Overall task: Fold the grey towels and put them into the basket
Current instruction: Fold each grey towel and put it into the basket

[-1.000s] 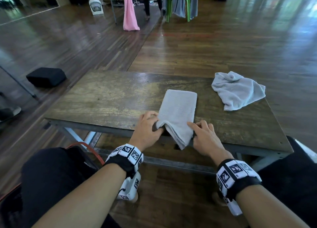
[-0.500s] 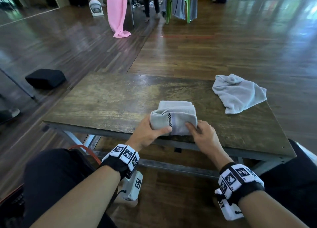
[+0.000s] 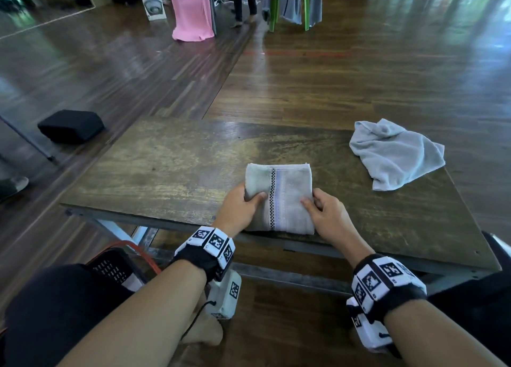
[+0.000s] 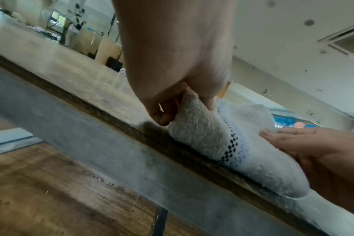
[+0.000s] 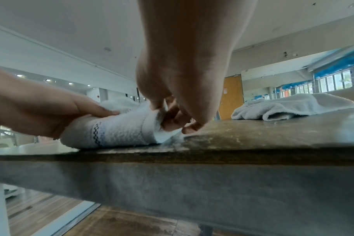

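The folded grey towel point(image 3: 279, 198) lies at lower centre of the head view, on the wooden table point(image 3: 166, 178), with its near fold flush to the table's front edge. A checked band runs down its top face. The left hand point(image 3: 239, 209) grasps the towel's left side, thumb on top and fingers curled under the layers, as the left wrist view confirms. The right hand point(image 3: 329, 214) grasps the right side likewise — the right wrist view shows its fingers tucked into the stacked edges, pinching them together. This two-sided hold appears meant to keep the layers from sliding apart, and the position at the table edge would let the bundle come off cleanly toward the lap.

A second grey towel point(image 3: 395, 152) sits crumpled at the right of the frame, near the table's far right corner, well apart from both hands and untouched. It is not yet folded.

The black basket point(image 3: 110, 268) shows only in part at lower left, below the table level beside the person's knee; an orange rim or handle curves over it. Its contents cannot be seen.

Judgement: folding of the first towel looks complete, and the likely next step is transfer down and to the left into the basket — the risk is the folds opening in transit.
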